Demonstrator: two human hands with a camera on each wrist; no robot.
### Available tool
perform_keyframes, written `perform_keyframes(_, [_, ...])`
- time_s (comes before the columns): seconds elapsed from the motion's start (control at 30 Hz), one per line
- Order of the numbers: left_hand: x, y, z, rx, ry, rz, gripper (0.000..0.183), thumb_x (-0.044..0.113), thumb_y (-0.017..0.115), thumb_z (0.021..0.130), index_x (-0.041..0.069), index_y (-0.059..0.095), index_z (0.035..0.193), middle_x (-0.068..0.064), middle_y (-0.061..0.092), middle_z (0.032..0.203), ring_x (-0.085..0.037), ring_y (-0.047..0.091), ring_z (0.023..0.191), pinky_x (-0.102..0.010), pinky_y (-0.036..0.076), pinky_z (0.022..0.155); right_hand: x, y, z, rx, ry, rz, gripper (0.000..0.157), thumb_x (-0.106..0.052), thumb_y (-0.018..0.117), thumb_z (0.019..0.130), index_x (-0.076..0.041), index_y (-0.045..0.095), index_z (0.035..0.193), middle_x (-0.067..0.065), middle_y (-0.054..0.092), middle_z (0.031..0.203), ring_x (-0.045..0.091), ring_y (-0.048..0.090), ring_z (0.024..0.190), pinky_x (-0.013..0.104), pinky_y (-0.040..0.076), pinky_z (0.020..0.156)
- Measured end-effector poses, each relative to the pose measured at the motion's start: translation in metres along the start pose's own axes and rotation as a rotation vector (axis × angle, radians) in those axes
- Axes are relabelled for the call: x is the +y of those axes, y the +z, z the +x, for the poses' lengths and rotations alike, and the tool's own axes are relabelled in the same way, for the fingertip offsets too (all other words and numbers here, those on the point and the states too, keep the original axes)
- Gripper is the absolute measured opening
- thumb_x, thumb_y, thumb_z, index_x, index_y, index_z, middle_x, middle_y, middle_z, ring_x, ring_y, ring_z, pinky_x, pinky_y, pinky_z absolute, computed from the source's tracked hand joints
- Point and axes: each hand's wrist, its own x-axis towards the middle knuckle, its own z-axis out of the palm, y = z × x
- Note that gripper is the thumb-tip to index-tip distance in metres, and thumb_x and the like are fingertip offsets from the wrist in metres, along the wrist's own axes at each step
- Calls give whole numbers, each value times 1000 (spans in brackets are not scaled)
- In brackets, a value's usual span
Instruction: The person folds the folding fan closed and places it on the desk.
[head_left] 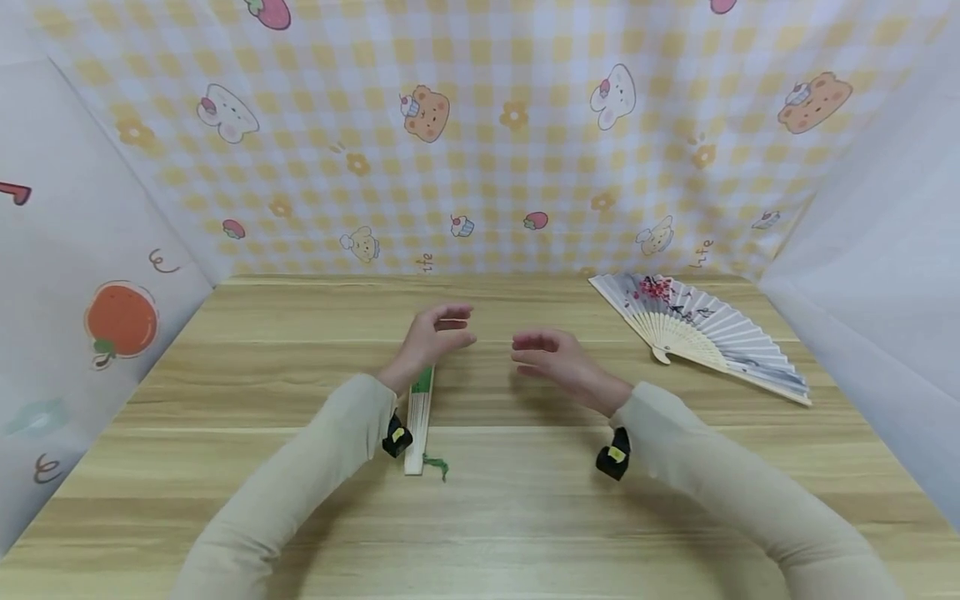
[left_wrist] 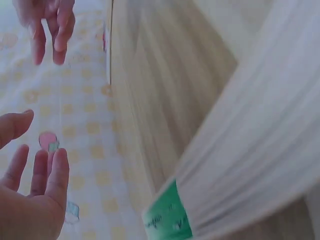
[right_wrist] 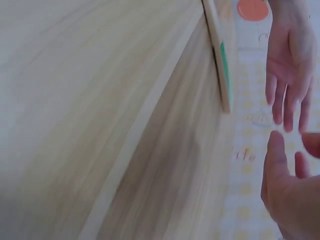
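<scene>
A folded hand fan with pale ribs, a green section and a green tassel lies on the table, partly hidden by my left wrist. Above its far end my left hand is raised, fingers loosely bent and holding nothing. Facing it across a gap, my right hand hovers over the table with relaxed fingers, also holding nothing. A spread folding fan with pink blossoms and pale ribs lies at the back right, apart from both hands. The left wrist view shows the folded fan's ribs and green section up close.
The wooden table runs back to a yellow checkered cloth with cartoon animals. White cloth hangs at the left and right sides. A small black device sits on each sleeve cuff.
</scene>
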Motion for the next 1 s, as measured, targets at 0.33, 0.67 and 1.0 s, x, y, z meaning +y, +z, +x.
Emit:
perform_keyframes(0.33, [7,41,-10,-84,21,19,49,5,69,78,4,50,123,-13,52,121,-25,51,107,-35,48,84,8,-40,-19,-37,42,23,47,-6,54,89,11,35,128,27,36,131,17,52,105,32,42,93])
perform_keyframes(0.67, [19,82,-17,-242,85,33,44,1,66,79,1,51,120,-16,52,120,-26,52,105,-30,49,83,11,-80,-46,-12,48,26,52,-11,56,89,9,31,131,23,35,132,19,50,109,33,40,95])
perform_keyframes(1.0, [21,120,-10,-294,99,14,43,3,67,79,1,52,120,-16,54,118,-27,54,104,-24,47,82,12,-121,-75,62,10,40,21,-11,60,87,-10,54,107,-3,58,105,9,58,96,29,46,88])
